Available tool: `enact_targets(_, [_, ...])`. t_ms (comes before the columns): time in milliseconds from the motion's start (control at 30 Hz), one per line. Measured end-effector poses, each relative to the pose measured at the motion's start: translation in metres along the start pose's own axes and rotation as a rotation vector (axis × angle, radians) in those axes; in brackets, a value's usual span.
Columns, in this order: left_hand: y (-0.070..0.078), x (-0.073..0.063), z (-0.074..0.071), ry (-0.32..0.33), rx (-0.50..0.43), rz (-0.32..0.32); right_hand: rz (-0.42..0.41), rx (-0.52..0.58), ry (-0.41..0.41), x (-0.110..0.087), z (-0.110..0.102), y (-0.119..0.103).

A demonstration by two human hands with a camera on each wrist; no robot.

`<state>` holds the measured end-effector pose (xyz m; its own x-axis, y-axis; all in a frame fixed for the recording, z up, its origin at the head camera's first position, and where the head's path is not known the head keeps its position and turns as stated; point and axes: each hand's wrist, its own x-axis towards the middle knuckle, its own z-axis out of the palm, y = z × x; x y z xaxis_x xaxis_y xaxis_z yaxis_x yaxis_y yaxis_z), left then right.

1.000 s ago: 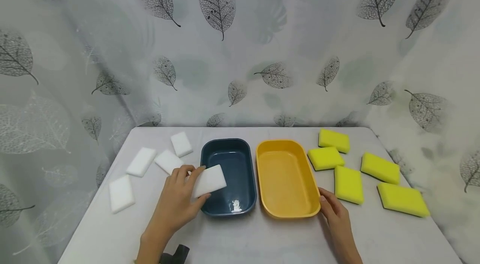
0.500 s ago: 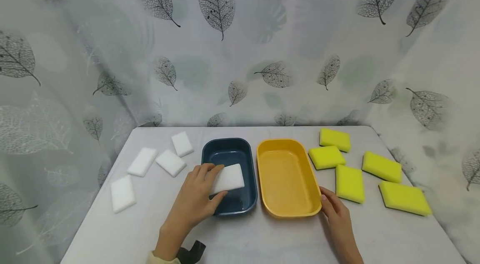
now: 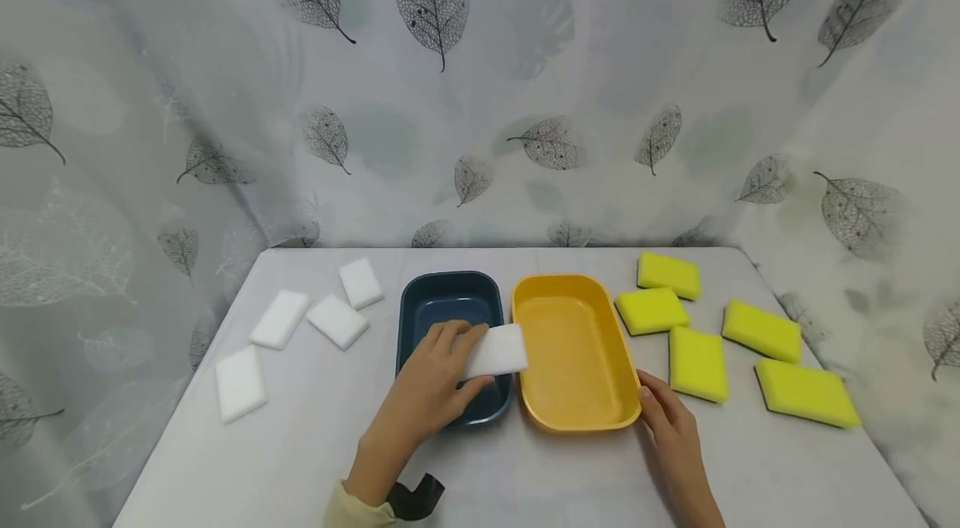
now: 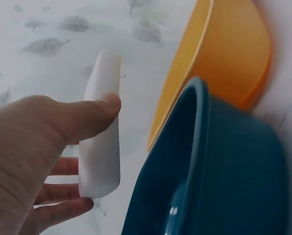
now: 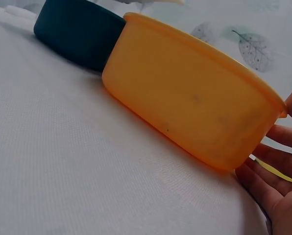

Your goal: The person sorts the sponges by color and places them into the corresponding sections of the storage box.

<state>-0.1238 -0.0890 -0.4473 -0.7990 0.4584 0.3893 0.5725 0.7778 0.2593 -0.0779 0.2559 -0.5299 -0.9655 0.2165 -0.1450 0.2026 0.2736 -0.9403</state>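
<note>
My left hand (image 3: 433, 374) pinches a white sponge (image 3: 498, 351) between thumb and fingers. The sponge hangs above the right part of the dark blue bin (image 3: 442, 280), its far end reaching the left rim of the yellow bin (image 3: 577, 361). In the left wrist view, the thumb lies on one face of the white sponge (image 4: 99, 147) and fingertips show behind it, above the bin rims. Against the outer right side of the yellow bin rests my right hand (image 3: 675, 428). The right wrist view shows its fingers (image 5: 266, 188) touching the wall and its thumb near the rim.
Several white sponges (image 3: 337, 321) lie left of the bins. On the right are several yellow sponges (image 3: 697, 363) with dark undersides. Both bins stand side by side on a white-covered table (image 3: 300, 445), before a leaf-patterned curtain (image 3: 495, 95).
My left hand has carried the white sponge rightward, from the blue bin's left rim across to the yellow bin's left rim. The right hand stays by the yellow bin.
</note>
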Motion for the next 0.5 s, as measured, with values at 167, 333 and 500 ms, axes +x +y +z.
enact_targets(167, [0.013, 0.009, 0.007, -0.036, -0.017, 0.029, -0.017, 0.012, 0.0, 0.001, 0.001, 0.001])
enact_targets(333, [0.025, 0.017, 0.015, -0.045, -0.021, 0.061, -0.031, 0.005, -0.002, 0.001, 0.001, 0.001])
enact_targets(500, [0.038, 0.024, 0.023, -0.078, -0.008, 0.078, -0.033, 0.001, 0.006, 0.0, 0.0, 0.002])
